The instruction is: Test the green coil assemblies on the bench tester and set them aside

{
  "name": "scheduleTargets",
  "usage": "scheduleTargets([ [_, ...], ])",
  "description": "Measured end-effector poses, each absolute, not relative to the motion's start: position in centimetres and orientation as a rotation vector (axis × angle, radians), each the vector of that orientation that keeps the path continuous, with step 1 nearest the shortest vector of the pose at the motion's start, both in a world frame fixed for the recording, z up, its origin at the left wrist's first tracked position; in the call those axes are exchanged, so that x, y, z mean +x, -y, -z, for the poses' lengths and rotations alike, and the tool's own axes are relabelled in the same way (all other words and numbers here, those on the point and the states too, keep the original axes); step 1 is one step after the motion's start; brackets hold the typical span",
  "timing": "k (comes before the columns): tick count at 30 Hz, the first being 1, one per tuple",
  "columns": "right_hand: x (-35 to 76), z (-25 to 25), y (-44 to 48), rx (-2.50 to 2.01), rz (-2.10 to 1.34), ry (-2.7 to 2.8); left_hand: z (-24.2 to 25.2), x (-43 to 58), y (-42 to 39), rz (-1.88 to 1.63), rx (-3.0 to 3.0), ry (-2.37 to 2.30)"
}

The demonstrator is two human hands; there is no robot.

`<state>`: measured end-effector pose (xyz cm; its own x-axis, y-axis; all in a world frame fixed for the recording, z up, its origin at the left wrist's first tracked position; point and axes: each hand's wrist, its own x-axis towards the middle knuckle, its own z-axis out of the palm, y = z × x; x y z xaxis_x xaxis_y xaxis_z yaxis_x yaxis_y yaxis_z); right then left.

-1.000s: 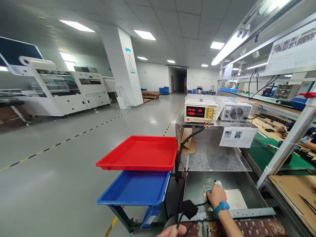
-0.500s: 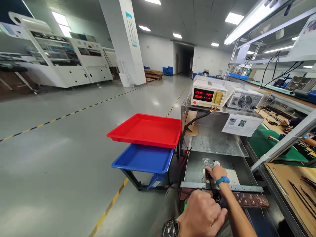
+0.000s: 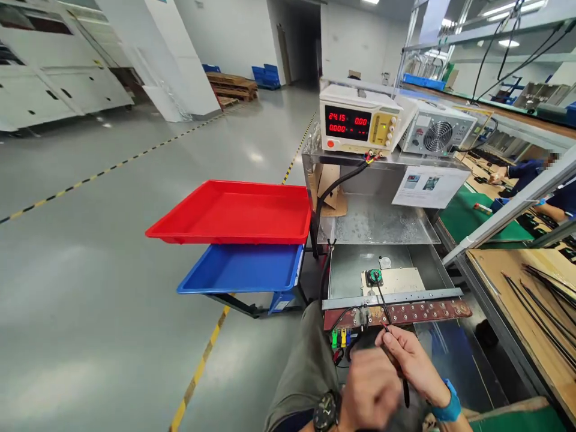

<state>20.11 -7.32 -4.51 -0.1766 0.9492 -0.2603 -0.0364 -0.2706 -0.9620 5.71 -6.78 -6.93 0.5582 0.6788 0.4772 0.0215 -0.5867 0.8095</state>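
Note:
My right hand (image 3: pixel 411 360), with a blue band on the wrist, pinches a thin black cable (image 3: pixel 379 303) close to my lap. The cable runs up to a round green-and-black connector (image 3: pixel 373 276) sitting on a pale plate (image 3: pixel 400 279) inside the metal trough. My left hand (image 3: pixel 371 390), with a black watch on the wrist, is blurred and curled just left of the right hand; what it holds is hidden. In front of both hands lies a brown perforated strip (image 3: pixel 405 312) with green, yellow and red plugs (image 3: pixel 340 338) hanging at its left end.
A power supply with red digits (image 3: pixel 357 121) and a fan unit (image 3: pixel 435 130) stand on the metal shelf. Red tray (image 3: pixel 234 211) and blue tray (image 3: pixel 240 268) are stacked at the left over open floor. Other people's arms work at the green bench (image 3: pixel 459 217) to the right.
My right hand left the connector in the trough and drew back to my lap, holding the cable. My left hand stayed near it. The view tilted downward.

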Motion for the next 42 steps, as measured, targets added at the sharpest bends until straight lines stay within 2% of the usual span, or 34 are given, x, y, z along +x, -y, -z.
scheduleTargets([
  [2,19.8,5.1,8.2,-1.282,-1.546,1.177,5.7,3.9,5.9,-1.135,1.631,-0.964],
  [4,19.1,5.3,8.7,-1.287,-1.507,1.232,5.0,2.8,4.8,-1.033,1.353,-1.055],
  [8,17.6,5.6,9.2,-1.317,-1.419,1.351,5.1,1.9,3.7,-0.807,0.996,-0.914],
  [15,16.5,6.6,10.4,-1.17,-1.593,1.033,6.3,-0.1,6.0,-0.684,0.507,-0.696],
  [22,14.4,6.9,9.4,-1.309,-1.35,1.27,8.8,-2.1,5.8,-0.521,0.063,-0.653],
  [27,12.4,7.6,7.8,-1.565,-0.965,1.711,10.8,-3.0,4.9,-0.612,0.168,-0.873],
  [32,11.4,9.7,6.6,-1.826,-0.57,1.967,12.1,-3.6,5.5,-0.883,0.712,-1.294],
  [35,11.3,10.3,6.2,-1.869,-0.497,2.022,11.9,-3.8,5.8,-0.909,1.042,-1.388],
  [38,11.3,10.3,5.9,-1.852,-0.52,2.015,11.4,-3.4,5.7,-0.88,1.494,-1.44],
  [42,11.3,10.0,5.6,-1.87,-0.572,1.945,11.4,-2.7,5.3,-0.796,1.816,-1.466],
])
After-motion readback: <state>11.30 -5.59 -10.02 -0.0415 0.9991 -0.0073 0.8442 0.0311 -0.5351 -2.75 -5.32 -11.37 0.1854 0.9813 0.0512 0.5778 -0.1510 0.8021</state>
